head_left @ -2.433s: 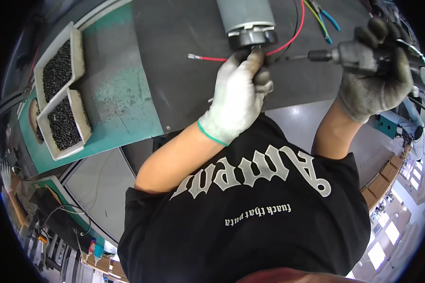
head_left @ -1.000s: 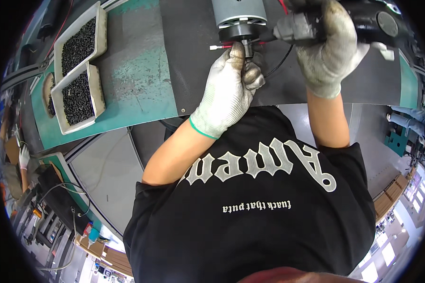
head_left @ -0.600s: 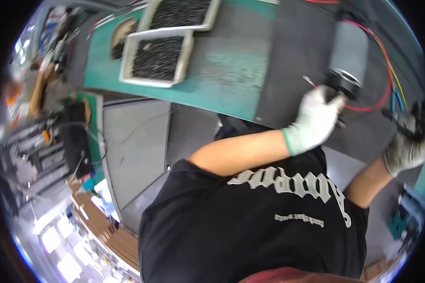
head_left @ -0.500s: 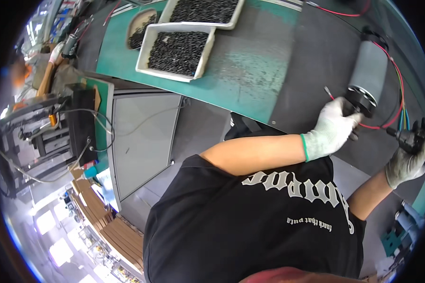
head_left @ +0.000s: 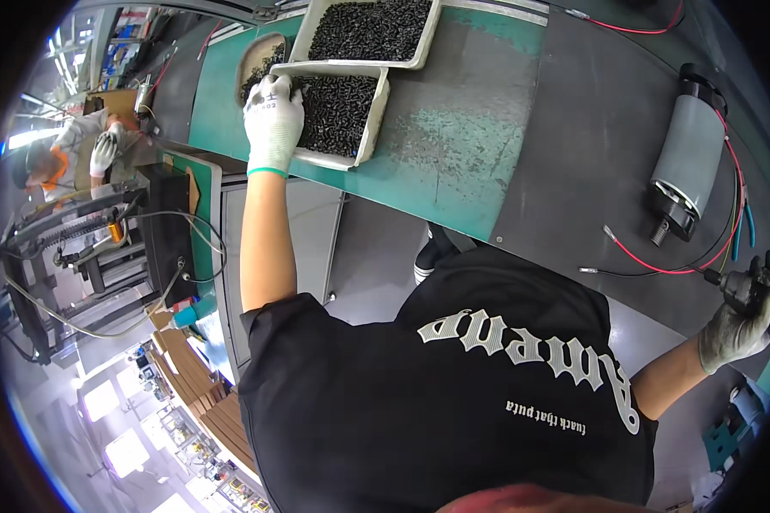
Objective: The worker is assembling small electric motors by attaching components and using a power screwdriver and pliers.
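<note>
1. Gripping a dark power driver (head_left: 734,286), the right hand (head_left: 731,333) is at the lower right of the frame, fingers wrapped around the tool's body. The tip points left, close to the red lead (head_left: 642,262); a low sweep could snag that wire, or a bit triggered too early might nick its insulation.

2. Next to it, the black lead (head_left: 618,274) trails near the front edge of the dark mat (head_left: 556,162), its terminal loose. A passing forearm could catch it, and a tug may strain the joint at the motor.

3. The grey motor (head_left: 689,154) appears to lie on its side at the right of the frame, shaft toward the lower left, no hand on it. Being round, it may roll if bumped.

4. At the upper left, the left hand (head_left: 274,120) is over the left side of the near tray (head_left: 373,128), fingers curled; I cannot tell whether they pinch anything. The black parts (head_left: 338,115) look small, so bulky glove tips could fumble or scatter them.

5. The far tray (head_left: 423,51) and oval dish (head_left: 246,64) crowd that tray. A knocked rim could spill parts across, mixing them if the kinds differ.

6. Farthest, a co-worker's gloved hand (head_left: 104,154) is well apart, so collision seems unlikely.
</note>
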`<state>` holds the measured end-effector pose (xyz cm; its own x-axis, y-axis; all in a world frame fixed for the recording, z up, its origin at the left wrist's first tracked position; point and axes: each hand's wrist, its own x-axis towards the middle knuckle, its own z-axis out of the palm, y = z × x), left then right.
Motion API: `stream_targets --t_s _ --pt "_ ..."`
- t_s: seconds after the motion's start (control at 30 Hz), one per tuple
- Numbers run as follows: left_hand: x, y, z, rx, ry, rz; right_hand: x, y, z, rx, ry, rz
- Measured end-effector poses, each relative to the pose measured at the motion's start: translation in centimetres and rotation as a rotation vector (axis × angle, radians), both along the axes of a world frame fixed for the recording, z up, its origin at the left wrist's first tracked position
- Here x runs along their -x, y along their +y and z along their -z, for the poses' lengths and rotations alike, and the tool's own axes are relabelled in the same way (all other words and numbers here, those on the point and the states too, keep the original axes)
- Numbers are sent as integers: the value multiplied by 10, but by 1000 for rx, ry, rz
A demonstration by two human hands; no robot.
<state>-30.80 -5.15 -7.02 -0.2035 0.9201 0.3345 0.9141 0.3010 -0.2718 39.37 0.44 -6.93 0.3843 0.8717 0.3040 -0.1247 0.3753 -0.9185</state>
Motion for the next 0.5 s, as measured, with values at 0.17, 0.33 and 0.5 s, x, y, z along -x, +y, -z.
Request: stream_targets --t_s 0.17,0.33,0.5 --pt "-5 4 -2 27 -52 104 23 1 -13 -25 -36 45" --pt "-9 2 -9 35 -95 140 57 -5 -29 -45 -104 52" --pt "-88 -10 -52 -137 -912 70 83 -13 -47 -17 70 -56"
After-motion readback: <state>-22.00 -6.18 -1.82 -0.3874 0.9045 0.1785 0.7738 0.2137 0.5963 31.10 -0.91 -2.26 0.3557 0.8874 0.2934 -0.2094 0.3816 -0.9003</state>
